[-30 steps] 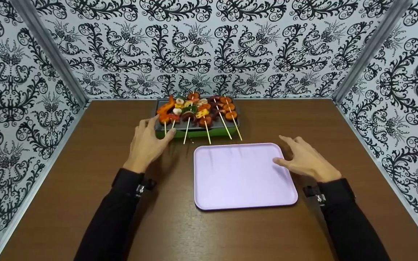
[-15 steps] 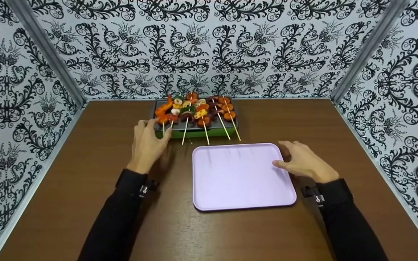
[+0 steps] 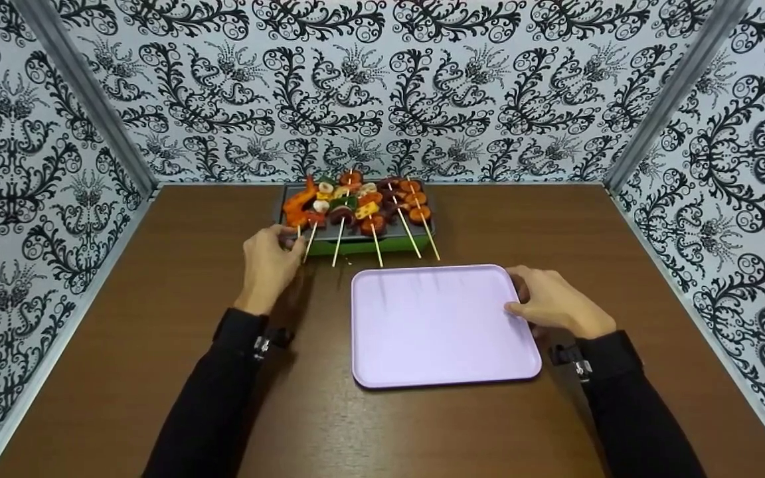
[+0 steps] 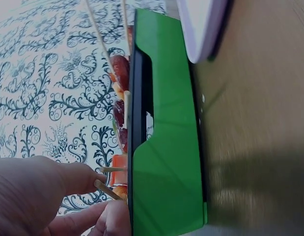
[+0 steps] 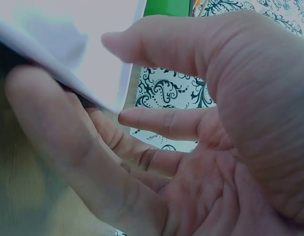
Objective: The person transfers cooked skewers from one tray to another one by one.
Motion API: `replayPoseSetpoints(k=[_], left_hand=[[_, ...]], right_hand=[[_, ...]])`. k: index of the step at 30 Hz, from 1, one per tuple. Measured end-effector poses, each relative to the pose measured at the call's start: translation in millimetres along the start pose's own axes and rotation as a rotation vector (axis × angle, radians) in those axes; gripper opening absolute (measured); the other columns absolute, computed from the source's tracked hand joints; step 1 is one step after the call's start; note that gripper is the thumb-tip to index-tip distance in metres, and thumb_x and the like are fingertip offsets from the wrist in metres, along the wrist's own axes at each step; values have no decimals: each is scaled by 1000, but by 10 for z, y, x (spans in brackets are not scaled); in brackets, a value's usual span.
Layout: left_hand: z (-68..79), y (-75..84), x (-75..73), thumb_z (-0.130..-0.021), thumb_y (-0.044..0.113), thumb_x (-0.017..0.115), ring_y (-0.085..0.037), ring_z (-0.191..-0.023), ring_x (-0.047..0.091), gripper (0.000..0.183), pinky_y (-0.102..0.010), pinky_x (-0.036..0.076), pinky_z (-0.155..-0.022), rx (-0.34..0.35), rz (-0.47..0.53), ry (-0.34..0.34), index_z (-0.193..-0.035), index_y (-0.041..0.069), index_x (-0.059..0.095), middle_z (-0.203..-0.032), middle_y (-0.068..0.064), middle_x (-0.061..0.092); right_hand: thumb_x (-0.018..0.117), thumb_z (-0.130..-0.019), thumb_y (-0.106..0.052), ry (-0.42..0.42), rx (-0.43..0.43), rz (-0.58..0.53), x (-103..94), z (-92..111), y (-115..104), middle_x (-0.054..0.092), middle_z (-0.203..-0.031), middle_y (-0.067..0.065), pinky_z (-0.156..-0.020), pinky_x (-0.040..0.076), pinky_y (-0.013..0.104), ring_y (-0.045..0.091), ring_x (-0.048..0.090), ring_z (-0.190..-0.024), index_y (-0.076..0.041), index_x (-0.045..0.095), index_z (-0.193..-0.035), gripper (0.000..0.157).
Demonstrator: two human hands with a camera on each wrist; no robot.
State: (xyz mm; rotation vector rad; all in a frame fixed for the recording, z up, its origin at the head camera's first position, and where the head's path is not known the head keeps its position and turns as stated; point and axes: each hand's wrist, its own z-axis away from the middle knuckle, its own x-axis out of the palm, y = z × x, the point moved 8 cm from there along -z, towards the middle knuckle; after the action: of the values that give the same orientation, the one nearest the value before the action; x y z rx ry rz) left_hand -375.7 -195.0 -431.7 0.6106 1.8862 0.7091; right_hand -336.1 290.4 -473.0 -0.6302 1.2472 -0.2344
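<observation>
Leftmost skewer (image 3: 299, 204) lies on the green grill (image 3: 356, 247), above and left of the frame's centre, its long axis running nearly top to bottom: orange food upward, bare stick pointing down. The left hand (image 3: 268, 269) has thumb and fingers narrowly about that stick; I cannot tell whether they pinch it. Right of centre, the right hand (image 3: 558, 302) holds the lilac tray's (image 3: 445, 332) edge.

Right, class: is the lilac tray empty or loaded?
Empty: the head view shows the tray bare, with the skewers at the grill.

Hands (image 3: 267, 269) apart, right thumb (image 5: 161, 42) extended, arms (image 3: 203, 392) outstretched
</observation>
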Motion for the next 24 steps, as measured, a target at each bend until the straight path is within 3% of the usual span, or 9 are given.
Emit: replayPoseSetpoints(k=[8,15,24], left_hand=[[-26,-140,12,-108,28,81,-34,-101,84,31,-34,62,-84,-158,63,-103,-131,7,87,-114,-15,90],[-35,-231,14,-107,30,84,-29,-106,84,33,-19,56,-80,-253,141,-161,-131,6,86,-123,-16,89],[-74,-255,74,-106,15,85,3,-79,72,33,-10,58,-72,-304,359,-188,-132,-6,84,-122,-21,89]], right_hand=[[76,-102,-2,-38,4,-29,-15,32,-20,76,-98,17,-56,69,38,20,76,-63,4,42,-174,80],[75,-100,2,-82,20,-48,4,48,-7,75,-94,17,-55,69,39,21,76,-58,2,34,-178,89],[73,-99,4,-102,50,-63,28,50,28,76,-93,18,-55,69,40,22,77,-60,-1,31,-180,91]])
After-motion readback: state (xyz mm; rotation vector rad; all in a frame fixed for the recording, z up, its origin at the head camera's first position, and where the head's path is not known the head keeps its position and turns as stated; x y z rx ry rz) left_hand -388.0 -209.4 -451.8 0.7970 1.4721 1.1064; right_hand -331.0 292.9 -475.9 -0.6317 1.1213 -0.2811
